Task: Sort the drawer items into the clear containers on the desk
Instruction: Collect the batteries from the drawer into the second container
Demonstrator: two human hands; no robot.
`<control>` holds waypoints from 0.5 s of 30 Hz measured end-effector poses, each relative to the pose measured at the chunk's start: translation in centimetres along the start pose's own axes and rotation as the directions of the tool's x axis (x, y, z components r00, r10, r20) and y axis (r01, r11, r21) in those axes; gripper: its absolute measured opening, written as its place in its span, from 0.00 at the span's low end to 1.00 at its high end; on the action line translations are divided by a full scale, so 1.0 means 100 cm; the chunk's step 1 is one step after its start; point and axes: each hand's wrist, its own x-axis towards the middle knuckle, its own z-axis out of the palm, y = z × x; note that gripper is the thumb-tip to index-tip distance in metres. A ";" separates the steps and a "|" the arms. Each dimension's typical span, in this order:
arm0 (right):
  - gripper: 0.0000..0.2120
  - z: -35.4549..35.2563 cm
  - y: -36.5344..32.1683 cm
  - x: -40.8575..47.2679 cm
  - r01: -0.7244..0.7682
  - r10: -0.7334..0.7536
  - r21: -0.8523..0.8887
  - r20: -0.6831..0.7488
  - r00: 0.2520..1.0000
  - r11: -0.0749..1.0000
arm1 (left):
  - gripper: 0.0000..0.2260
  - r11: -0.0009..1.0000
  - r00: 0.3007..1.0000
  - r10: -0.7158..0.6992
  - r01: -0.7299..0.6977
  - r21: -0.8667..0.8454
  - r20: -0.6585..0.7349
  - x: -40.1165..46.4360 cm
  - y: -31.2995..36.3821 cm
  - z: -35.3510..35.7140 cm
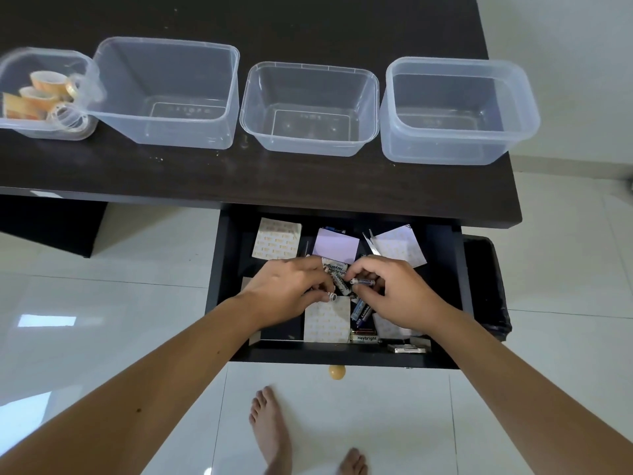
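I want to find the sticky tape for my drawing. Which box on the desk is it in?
Look at the dark desk above the open drawer, where four clear containers stand in a row. The tape rolls are in the container at the far left end. It is the only one with anything inside; the other three look empty.

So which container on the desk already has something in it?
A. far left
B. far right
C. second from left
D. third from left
A: the far-left container holds tape rolls, while the other three containers show only bare bottoms.
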 end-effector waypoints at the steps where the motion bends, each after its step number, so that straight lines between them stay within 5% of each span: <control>1: 0.09 0.002 -0.001 0.002 -0.023 0.023 0.008 -0.004 1.000 1.000 | 0.08 1.000 1.000 -0.004 0.004 -0.029 0.004 -0.002 -0.001 -0.002; 7: 0.05 0.014 -0.013 0.020 -0.064 0.062 -0.077 -0.016 0.998 0.995 | 0.05 0.979 0.998 -0.047 0.053 -0.197 0.037 -0.012 -0.007 -0.014; 10: 0.12 0.019 -0.016 0.027 -0.089 0.090 -0.160 -0.003 0.996 0.983 | 0.06 0.971 0.994 -0.105 0.106 -0.214 0.018 -0.017 -0.009 -0.014; 15: 0.12 0.022 -0.014 0.030 -0.118 0.113 -0.220 -0.033 0.993 0.968 | 0.16 0.969 0.989 -0.145 0.138 -0.205 -0.019 -0.015 -0.012 -0.011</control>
